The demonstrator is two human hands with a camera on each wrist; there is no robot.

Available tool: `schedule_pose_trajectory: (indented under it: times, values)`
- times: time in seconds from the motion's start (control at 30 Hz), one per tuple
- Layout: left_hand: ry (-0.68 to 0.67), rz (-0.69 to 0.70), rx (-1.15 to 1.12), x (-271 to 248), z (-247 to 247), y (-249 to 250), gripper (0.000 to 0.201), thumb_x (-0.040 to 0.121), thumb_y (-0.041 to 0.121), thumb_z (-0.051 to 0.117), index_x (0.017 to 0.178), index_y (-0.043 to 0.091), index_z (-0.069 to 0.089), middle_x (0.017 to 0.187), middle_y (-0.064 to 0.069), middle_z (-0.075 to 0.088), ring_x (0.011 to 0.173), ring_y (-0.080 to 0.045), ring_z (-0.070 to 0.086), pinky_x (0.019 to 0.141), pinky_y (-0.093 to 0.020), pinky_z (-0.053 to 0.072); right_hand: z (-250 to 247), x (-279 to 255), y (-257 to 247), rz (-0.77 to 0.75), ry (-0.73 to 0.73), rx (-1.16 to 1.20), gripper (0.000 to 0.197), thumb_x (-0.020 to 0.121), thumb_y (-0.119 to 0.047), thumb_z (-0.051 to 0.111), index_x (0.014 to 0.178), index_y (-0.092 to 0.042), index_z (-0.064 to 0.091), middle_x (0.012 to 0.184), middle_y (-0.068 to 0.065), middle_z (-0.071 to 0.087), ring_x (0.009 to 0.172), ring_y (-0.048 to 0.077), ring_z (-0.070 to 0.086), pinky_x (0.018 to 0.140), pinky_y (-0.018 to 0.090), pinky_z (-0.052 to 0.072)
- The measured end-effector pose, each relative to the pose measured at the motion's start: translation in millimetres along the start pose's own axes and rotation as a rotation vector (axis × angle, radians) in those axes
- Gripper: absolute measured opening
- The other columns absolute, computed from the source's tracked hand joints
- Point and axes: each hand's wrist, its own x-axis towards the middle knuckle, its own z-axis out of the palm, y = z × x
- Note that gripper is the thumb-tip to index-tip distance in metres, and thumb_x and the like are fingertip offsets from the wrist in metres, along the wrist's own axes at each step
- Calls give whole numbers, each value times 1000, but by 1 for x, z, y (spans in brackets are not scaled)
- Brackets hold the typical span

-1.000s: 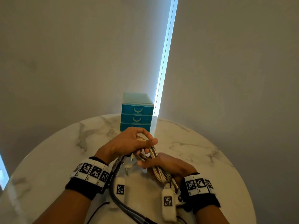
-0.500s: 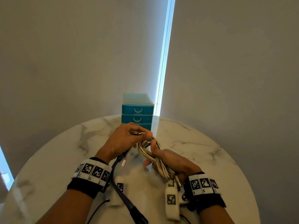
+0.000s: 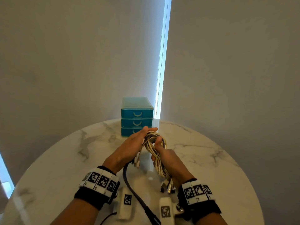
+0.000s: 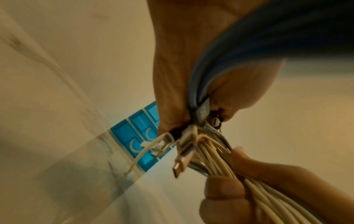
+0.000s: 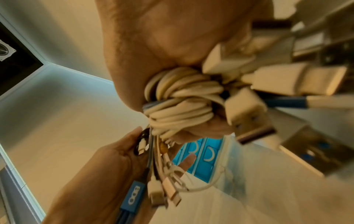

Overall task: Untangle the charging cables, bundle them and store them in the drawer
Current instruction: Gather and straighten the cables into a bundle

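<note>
One cable bundle (image 3: 150, 144) is held up just in front of the blue drawer unit (image 3: 137, 111); the grip of the right hand (image 3: 170, 161) curls round its coil, and the left hand (image 3: 129, 146) pinches its loose ends.

You are in what looks like a room in a home rather than a workshop, standing at a round table (image 3: 211, 159) with a white marble-patterned top. At the table's far edge stands a small blue plastic drawer unit (image 3: 137, 114) of three drawers. Behind the table hang plain pale roller blinds (image 3: 81, 54), with a thin strip of daylight (image 3: 163, 62) between two of them and another bright gap (image 3: 4, 176) beyond the table's left side.
</note>
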Motion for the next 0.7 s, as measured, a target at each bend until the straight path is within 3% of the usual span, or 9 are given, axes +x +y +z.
schedule_pose_trajectory:
  times: [0.07,0.2,0.33,0.37,0.43,0.5,0.6,0.7]
  values:
    - [10,-20,-45,0,4,2,46,115,51,27,144,45,62,138,18,66,133,-4,58,122,-35,39,2,-4,-3,-61,33,-9,85,95,-88,25,60,-22,66,57,-1,64,50,12,55,66,34,45]
    - [38,-79,-169,0,8,8,38,113,52,33,137,49,62,130,16,69,119,-5,66,109,-31,52,2,-11,-12,-109,87,-71,75,101,-79,25,63,-26,63,45,-7,57,44,3,52,54,20,39]
    - [59,-139,-318,1,13,12,45,111,54,39,150,41,57,146,4,63,129,-15,65,106,-32,57,2,-11,-10,-204,155,-88,73,94,-85,35,79,-26,75,67,1,73,66,12,71,64,24,51]
    - [45,-143,-357,1,15,14,45,111,51,40,149,36,59,142,2,67,125,-14,68,102,-29,58,2,-10,-9,-246,174,-90,68,92,-85,38,81,-28,74,70,-1,74,68,9,70,65,22,50]
    - [11,-176,-417,1,17,15,41,113,46,40,138,25,65,120,1,79,104,-10,77,83,-22,64,0,-11,-10,-293,199,-82,63,88,-87,47,90,-31,76,78,-4,77,73,5,72,68,21,52]
    - [-4,-201,-478,-1,16,13,37,113,45,41,130,24,67,104,2,84,96,-10,80,73,-20,63,-2,-11,-11,-314,216,-75,59,88,-86,54,101,-33,77,87,-6,79,80,4,74,74,22,58]
    - [-83,-238,-573,-6,13,11,43,112,48,41,142,24,61,123,-3,80,113,-19,77,82,-28,65,0,-16,-17,-335,254,-39,55,86,-82,62,117,-38,74,99,-11,79,90,1,73,79,19,57]
    - [-147,-235,-648,-9,10,12,42,113,45,36,143,26,60,128,-7,78,117,-21,76,83,-31,65,-2,-20,-22,-348,254,-4,54,79,-82,68,114,-41,72,92,-21,77,85,-7,72,70,8,52]
